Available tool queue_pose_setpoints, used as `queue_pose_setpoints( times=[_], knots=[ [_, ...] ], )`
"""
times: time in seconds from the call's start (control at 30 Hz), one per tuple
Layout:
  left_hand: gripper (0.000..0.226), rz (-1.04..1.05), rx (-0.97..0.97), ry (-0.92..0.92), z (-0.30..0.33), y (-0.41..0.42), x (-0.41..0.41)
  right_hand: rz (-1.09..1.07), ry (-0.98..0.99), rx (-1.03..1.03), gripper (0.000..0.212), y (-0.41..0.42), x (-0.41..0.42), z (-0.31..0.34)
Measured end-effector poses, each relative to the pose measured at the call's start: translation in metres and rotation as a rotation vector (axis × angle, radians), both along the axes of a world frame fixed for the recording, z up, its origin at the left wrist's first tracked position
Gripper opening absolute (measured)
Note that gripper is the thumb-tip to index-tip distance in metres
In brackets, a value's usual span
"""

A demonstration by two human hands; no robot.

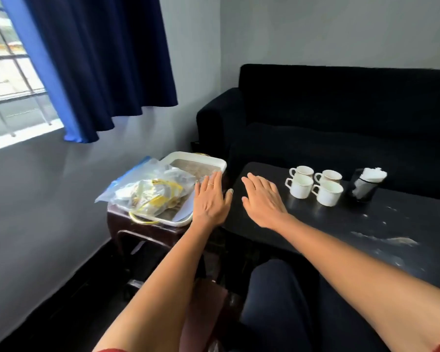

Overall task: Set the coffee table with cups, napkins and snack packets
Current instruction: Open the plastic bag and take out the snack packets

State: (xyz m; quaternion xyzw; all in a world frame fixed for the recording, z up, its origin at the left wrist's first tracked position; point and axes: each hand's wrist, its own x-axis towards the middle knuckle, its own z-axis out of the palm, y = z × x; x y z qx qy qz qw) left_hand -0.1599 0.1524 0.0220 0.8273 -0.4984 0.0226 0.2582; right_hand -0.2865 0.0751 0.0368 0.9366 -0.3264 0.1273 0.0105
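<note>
While both hands, left hand [208, 196] and right hand [262, 199], hover flat and empty, cups [313, 185] stand placed; next, likely, grasping the snack bag [148, 191] on the left.

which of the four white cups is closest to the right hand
The front-left cup of the cluster; it sits nearest the right hand, while the other three lie farther right or farther back.

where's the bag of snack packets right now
In the head view the bag of snack packets lies on the white tray on the small side table, left of the black coffee table, just left of the left hand.
</note>
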Motion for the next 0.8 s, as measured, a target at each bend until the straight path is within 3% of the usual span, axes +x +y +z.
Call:
queue_pose_setpoints(
  times=[0.4,0.5,0.63,0.8],
  knots=[
    [0.058,0.510,-0.051,0.139,-0.037,0.083,0.106,0.392,0.183,-0.038,0.065,0.071,0.144,-0.006],
    [0.056,0.490,-0.062,0.244,-0.049,0.092,0.118,0.427,0.193,-0.063,0.069,0.080,0.166,-0.009],
    [0.052,0.402,-0.127,0.207,-0.062,0.095,0.126,0.423,0.221,-0.040,0.073,0.085,0.181,-0.017],
    [0.038,0.424,-0.410,0.298,-0.065,0.099,0.123,0.394,0.232,-0.016,0.076,0.083,0.176,-0.032]
  ],
)
